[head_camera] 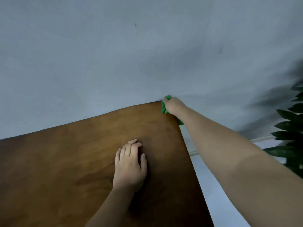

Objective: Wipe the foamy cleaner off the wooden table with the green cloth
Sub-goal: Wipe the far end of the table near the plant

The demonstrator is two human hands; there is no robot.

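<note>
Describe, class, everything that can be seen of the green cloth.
The green cloth is bright green, soft-looking fabric, bunched and crumpled. The right hand grips it and covers most of it; folds show beyond the hand and a bit shows beneath the wrist. It sits at the far right corner of the wooden table, close to the grey wall. No foam shows on it.

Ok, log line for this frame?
right hand: grips green cloth at far corner | left hand: flat on wooden table
</note>
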